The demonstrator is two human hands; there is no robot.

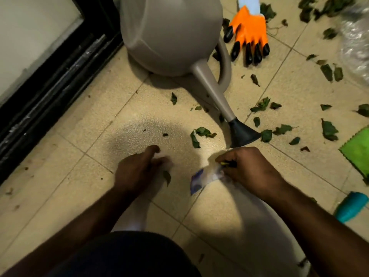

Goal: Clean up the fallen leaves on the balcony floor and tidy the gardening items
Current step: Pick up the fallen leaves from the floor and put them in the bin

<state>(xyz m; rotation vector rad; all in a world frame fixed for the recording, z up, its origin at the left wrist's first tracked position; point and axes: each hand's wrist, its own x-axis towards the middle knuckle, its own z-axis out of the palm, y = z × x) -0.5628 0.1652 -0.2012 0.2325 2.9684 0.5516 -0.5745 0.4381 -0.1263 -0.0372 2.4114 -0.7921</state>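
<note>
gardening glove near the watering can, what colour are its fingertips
Black claw-like tips on the orange gardening glove, clearest in the head view.

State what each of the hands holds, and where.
Right hand pinches a clear plastic bag at its bunched edge. Left hand seems to hold nothing, fingers curled above a leaf.

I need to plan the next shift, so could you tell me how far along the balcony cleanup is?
Early stage. The tiles by the door track look nearly leaf-free. In hand: the right hand grips a clear bag; the left hand reaches near a leaf. Left: scattered leaves, watering can, orange glove, green cloth.
</note>
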